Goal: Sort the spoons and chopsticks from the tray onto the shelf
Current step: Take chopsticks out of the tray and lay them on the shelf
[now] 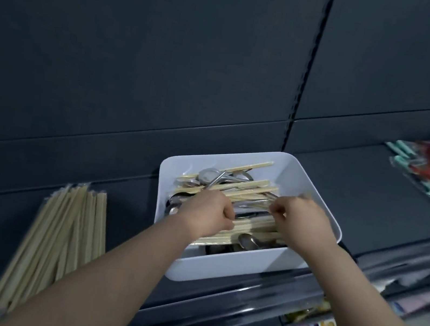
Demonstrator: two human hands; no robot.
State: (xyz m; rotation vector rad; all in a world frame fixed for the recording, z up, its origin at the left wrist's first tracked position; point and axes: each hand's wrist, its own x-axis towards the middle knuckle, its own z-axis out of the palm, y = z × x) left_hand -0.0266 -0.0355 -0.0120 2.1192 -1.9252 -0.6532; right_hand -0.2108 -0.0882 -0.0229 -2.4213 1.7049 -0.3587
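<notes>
Head view puts the tray [219, 268] at centre right on the dark shelf [345, 190], with chopsticks [246, 189] and spoons [207, 175] tangled inside. The left hand [207, 212] curls its fingers [227, 215] round a bundle of chopsticks, and the right hand [303, 220] seems to pinch the same sticks nearer their ends. Squaring the ends and lifting level should keep spoons from snagging, before laying the bundle beside the pile [65, 234] at lower left.
</notes>
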